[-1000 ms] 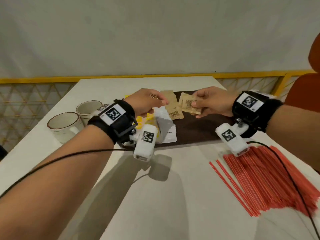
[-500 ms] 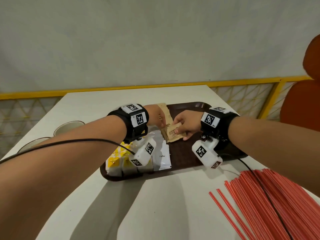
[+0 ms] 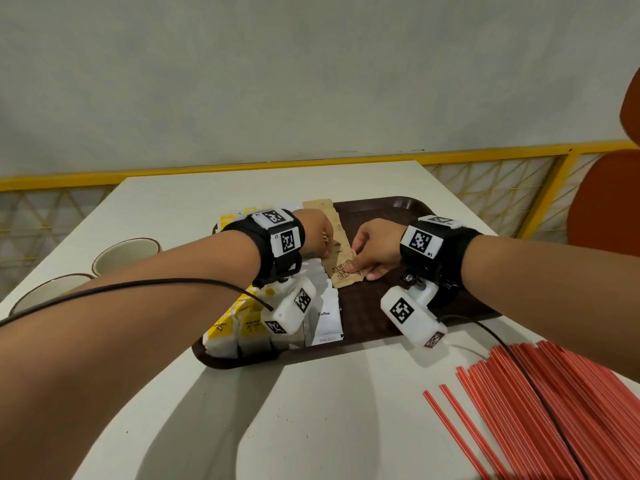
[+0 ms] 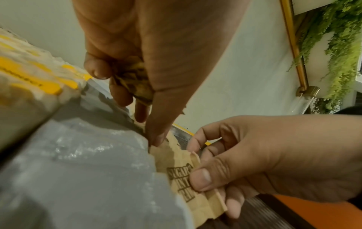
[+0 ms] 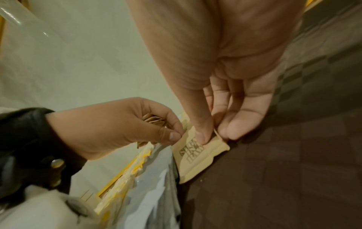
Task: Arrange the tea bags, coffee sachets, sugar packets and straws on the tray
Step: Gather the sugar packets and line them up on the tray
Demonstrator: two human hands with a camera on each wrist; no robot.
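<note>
A dark brown tray lies on the white table. Yellow-and-white tea bags fill its left side, white coffee sachets lie beside them, and a row of brown sugar packets runs down the middle. My right hand pinches the nearest brown sugar packet between thumb and fingers, low on the tray. My left hand grips a bunch of sugar packets in its curled fingers, and its thumb tip touches the row. Red straws lie fanned on the table at the right.
Two white mugs stand at the table's left edge. A yellow railing runs behind the table, and an orange chair stands at the right. Black cables trail from both wrists across the table.
Both hands have come down from above the tray to its surface. The packet in my right hand now lies at the near end of the sugar row.
</note>
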